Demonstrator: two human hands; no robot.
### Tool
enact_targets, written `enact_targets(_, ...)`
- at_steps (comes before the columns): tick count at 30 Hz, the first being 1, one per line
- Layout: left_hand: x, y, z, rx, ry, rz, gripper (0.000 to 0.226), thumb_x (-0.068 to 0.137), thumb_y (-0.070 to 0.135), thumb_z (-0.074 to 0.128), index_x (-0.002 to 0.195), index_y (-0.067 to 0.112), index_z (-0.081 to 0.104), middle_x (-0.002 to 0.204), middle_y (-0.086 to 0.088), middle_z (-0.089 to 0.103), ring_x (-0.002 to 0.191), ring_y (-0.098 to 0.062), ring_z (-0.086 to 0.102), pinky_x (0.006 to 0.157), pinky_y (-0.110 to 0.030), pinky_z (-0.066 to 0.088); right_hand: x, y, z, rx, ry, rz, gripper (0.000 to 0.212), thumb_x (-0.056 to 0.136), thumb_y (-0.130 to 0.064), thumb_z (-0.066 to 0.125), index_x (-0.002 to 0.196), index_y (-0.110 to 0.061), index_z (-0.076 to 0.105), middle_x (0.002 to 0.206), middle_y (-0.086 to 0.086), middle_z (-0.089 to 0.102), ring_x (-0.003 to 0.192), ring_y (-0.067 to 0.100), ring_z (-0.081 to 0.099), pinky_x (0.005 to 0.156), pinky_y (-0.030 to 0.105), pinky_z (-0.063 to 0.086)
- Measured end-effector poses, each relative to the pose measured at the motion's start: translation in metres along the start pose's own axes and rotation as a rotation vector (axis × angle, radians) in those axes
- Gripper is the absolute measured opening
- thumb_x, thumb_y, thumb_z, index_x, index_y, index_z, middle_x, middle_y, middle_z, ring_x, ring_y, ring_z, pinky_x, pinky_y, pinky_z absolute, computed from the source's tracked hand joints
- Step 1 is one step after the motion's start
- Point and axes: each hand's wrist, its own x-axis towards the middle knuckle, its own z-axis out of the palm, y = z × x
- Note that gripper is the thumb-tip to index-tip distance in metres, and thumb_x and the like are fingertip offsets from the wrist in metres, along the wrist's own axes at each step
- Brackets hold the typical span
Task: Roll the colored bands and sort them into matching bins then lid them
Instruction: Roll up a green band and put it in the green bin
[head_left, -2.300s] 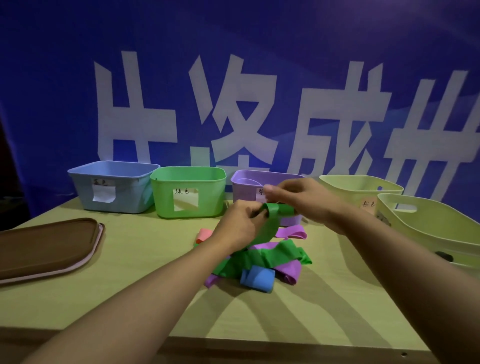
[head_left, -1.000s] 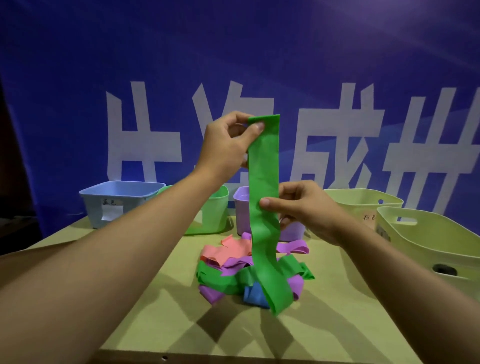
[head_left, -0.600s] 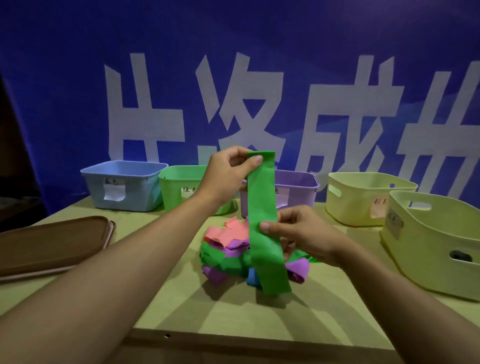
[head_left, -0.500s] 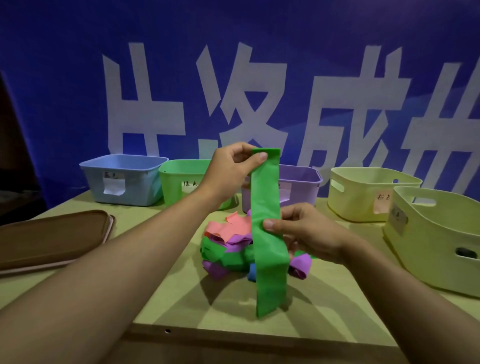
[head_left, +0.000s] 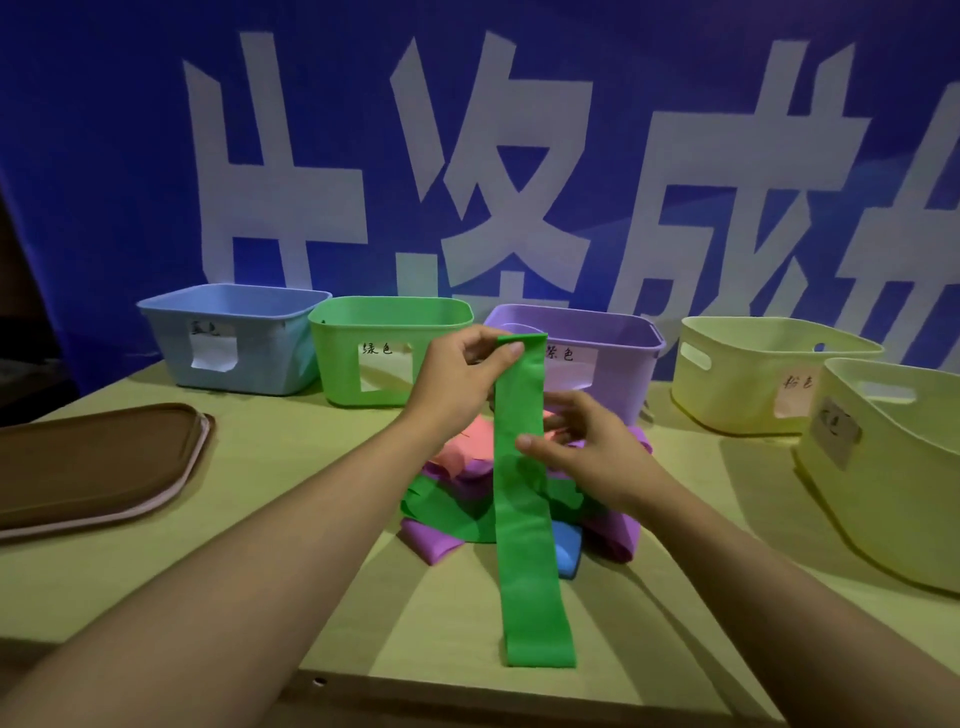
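A long green band (head_left: 524, 519) hangs straight down in front of me. My left hand (head_left: 457, 379) pinches its top end, and my right hand (head_left: 582, 447) pinches its edge partway down, thumb in front. Its lower end reaches the table near the front edge. Behind it lies a pile of bands (head_left: 467, 499) in pink, purple, green and blue. At the back stand a blue bin (head_left: 234, 338), a green bin (head_left: 384, 348) and a purple bin (head_left: 597, 358), each with a paper label.
Two pale yellow bins stand at the right, one at the back (head_left: 763, 374) and a larger one nearer (head_left: 893, 467). A brown lid (head_left: 88, 462) lies on the table's left side. A blue banner with white characters hangs behind the bins.
The green band was lifted out of the pile and stretched out long. Both hands have since come down with it, so its lower end now reaches the table.
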Motion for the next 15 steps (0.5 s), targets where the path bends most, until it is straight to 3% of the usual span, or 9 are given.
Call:
enact_targets(2,0.002,-0.013,0.003,0.013,-0.014,-0.013,0.014,0.095,0.013,0.071,0.091,0.026,0.073,0.092,0.002,0.077,0.095,-0.018,0.074,0.090,-0.044,0.061,0.008,0.001,0.002,0.084,0.146,-0.054,0.062,0.081,-0.050,0.073,0.134,-0.024,0.056,0.114,-0.007,0.069,0.098,-0.001,0.067,0.079,0.019,0.057)
enact_targets(5,0.004,-0.032,0.008,0.002,-0.025,-0.036,0.013,0.095,0.014,0.072,0.091,0.027,0.074,0.094,0.002,0.078,0.097,-0.020,0.074,0.093,-0.050,0.059,0.023,-0.001,0.004,0.226,0.281,-0.079,0.043,0.092,-0.049,0.063,0.127,-0.023,0.064,0.117,-0.008,0.071,0.109,0.003,0.067,0.087,0.020,0.057)
enact_targets(9,0.003,-0.057,0.012,-0.013,-0.034,-0.044,0.016,0.095,0.012,0.071,0.091,0.027,0.073,0.089,0.007,0.077,0.090,-0.007,0.072,0.083,-0.035,0.058,0.044,0.002,0.012,0.259,0.365,-0.040,0.033,0.098,-0.049,0.060,0.101,-0.020,0.076,0.092,-0.001,0.078,0.091,0.012,0.073,0.082,0.033,0.060)
enact_targets(12,0.002,-0.072,0.014,-0.040,-0.028,-0.054,0.014,0.095,0.010,0.071,0.093,0.023,0.074,0.092,0.003,0.078,0.092,-0.014,0.073,0.088,-0.041,0.060,0.056,0.010,0.019,0.277,0.392,0.000,0.034,0.096,-0.046,0.066,0.087,-0.016,0.077,0.086,0.012,0.076,0.082,0.026,0.072,0.084,0.050,0.058)
enact_targets(15,0.004,-0.082,0.012,-0.046,-0.005,-0.061,0.011,0.094,0.010,0.072,0.094,0.020,0.075,0.093,0.000,0.079,0.090,-0.012,0.073,0.087,-0.038,0.060,0.063,0.019,0.025,0.277,0.388,0.001,0.031,0.095,-0.044,0.068,0.082,-0.016,0.077,0.081,0.011,0.076,0.075,0.021,0.070,0.080,0.048,0.058)
